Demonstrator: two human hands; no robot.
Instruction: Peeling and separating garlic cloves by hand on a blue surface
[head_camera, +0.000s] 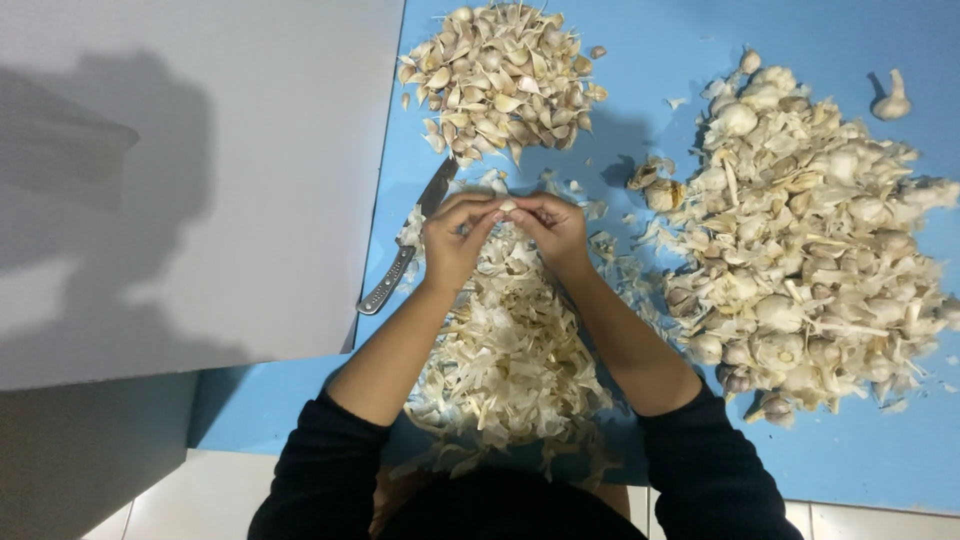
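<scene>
The bench (860, 440) is covered in blue, with a white board (200, 180) overlapping its left part; the board's right edge runs just beside the working area.

Toward the right edge lies the largest heap, the bulbs (800, 250), whole garlic mixed with loose skin. One stray bulb (893, 100) sits apart near the far right corner. At the near edge, under the forearms, the skins (510, 350) form a papery heap. Near the far edge the cloves (500, 80) are piled, separated but unpeeled. A knife (405, 250) lies along the board's edge, handle toward the near side, blade partly hidden behind the left hand.

The left hand (455, 235) and right hand (555, 228) are brought together above the skins, fingertips pinching one clove (508, 206) between them.

The clove is judged light, firm and small, with a brittle, dry skin that slips and tears easily. A fingertip pinch at its two ends is considered the suitable hold; a hard squeeze would likely bruise it.

Open blue surface is seen between the cloves and the bulbs, and along the near right corner. The left side is confined by the board and knife.
</scene>
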